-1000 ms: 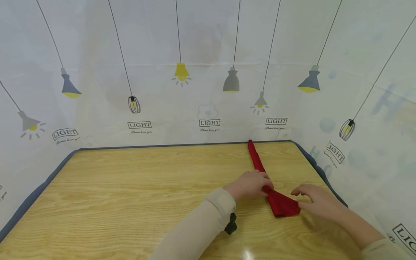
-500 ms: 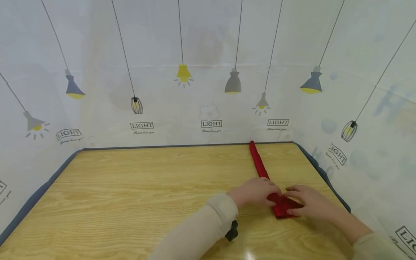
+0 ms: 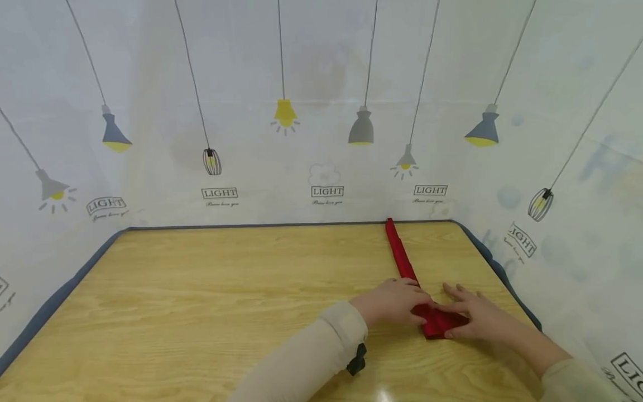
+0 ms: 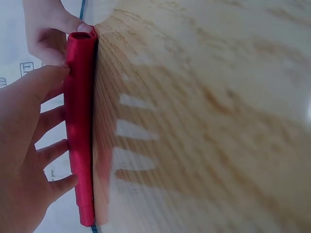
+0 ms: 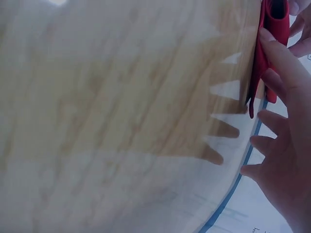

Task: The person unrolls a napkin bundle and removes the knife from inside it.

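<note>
A long strip of red cloth [image 3: 401, 254] lies on the wooden table, narrow at the far end and widening toward me. In the left wrist view the cloth [image 4: 80, 111] looks rolled or folded into a flat tube with a hollow near end. My left hand [image 3: 394, 301] holds the strip near its wide part, thumb on the near side and fingers on the far side. At the right, my right hand [image 3: 484, 319] pinches the loose flap between thumb and index finger. Its other fingers [image 5: 267, 143] are spread, as the right wrist view shows.
The wooden tabletop [image 3: 201, 301] meets a blue edging [image 3: 251, 225] at the back and sides. Behind it hangs a white sheet [image 3: 241, 67] printed with lamps. A small black object [image 3: 357, 360] sits beneath the left cuff.
My left hand has slid down the strip toward the wide end. The right hand has moved left onto the flap, and the flap now shows less spread.
</note>
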A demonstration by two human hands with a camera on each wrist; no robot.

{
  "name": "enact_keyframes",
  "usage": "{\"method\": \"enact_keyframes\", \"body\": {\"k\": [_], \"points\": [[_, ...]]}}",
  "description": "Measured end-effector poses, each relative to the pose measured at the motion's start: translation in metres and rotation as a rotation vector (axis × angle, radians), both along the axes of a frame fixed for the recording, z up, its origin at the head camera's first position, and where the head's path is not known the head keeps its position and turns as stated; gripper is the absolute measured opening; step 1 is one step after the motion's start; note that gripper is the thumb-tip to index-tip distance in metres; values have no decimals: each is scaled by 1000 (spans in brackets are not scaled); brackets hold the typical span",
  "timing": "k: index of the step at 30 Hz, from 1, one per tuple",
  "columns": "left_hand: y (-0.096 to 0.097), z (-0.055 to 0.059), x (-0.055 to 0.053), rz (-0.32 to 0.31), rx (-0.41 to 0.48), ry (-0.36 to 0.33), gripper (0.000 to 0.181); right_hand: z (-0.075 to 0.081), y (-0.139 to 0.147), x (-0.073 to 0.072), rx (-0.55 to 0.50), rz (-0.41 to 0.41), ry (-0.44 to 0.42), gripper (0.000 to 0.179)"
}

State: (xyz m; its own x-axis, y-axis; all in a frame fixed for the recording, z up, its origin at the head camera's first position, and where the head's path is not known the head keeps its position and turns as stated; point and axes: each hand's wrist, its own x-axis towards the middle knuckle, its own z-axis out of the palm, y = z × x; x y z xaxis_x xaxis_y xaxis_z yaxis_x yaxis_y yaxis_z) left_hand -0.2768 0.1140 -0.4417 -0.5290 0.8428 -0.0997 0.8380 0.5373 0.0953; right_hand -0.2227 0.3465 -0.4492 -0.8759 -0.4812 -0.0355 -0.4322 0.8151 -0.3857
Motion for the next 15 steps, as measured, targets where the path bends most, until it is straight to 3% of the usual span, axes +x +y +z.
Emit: {"method": "enact_keyframes", "body": {"k": [8, 15], "points": [[-3, 2, 2, -17, -7, 49, 45, -1, 3, -3, -70, -21, -109, 67], [-10, 4, 4, -16, -10, 102, 44, -2, 2, -7, -70, -15, -137, 67]]}}
